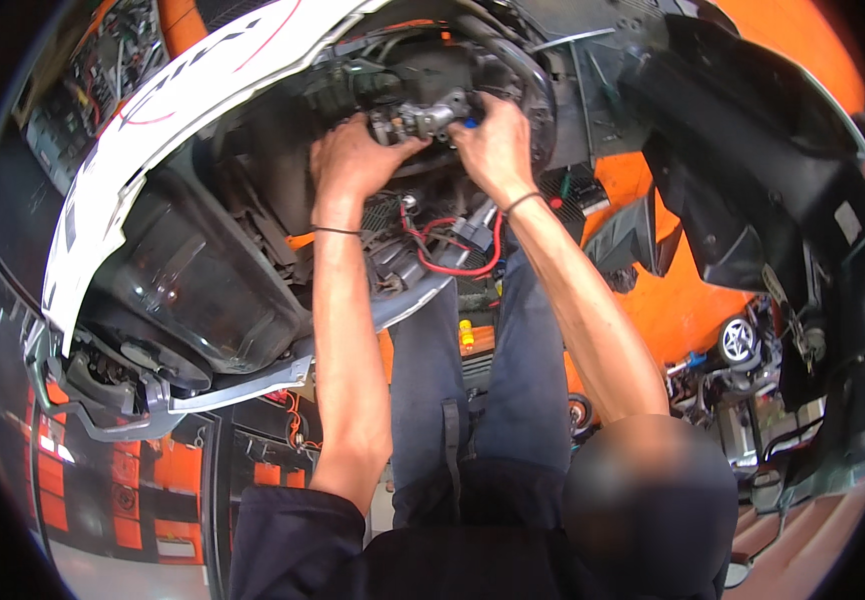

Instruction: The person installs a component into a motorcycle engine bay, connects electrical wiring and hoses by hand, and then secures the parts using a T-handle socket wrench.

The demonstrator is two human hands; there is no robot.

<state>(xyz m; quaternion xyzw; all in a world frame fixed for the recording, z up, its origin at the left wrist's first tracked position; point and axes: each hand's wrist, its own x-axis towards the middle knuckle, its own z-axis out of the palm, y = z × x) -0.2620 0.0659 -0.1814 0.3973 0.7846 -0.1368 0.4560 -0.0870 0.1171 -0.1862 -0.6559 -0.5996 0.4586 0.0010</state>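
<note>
A silvery metal engine part (433, 118) with several fittings lies in the dark cavity of a scooter's body at top centre. My left hand (353, 162) grips its left end, thumb pointing inward along the near side. On the opposite end, my right hand (498, 148) has its fingers curled around the metal. A small blue piece (470, 123) shows beside the right fingers. Both palms face away, so the fingertips are partly hidden. Below the hands, a red cable (463, 270) loops over grey mechanical parts.
A white body panel (203, 70) curves along the upper left, above a dark plastic tub (193, 270). Black fairing (753, 150) stands at right, near a small white-spoked wheel (739, 340). A yellow bottle (467, 335) appears between my legs. Orange flooring (693, 290) lies at right.
</note>
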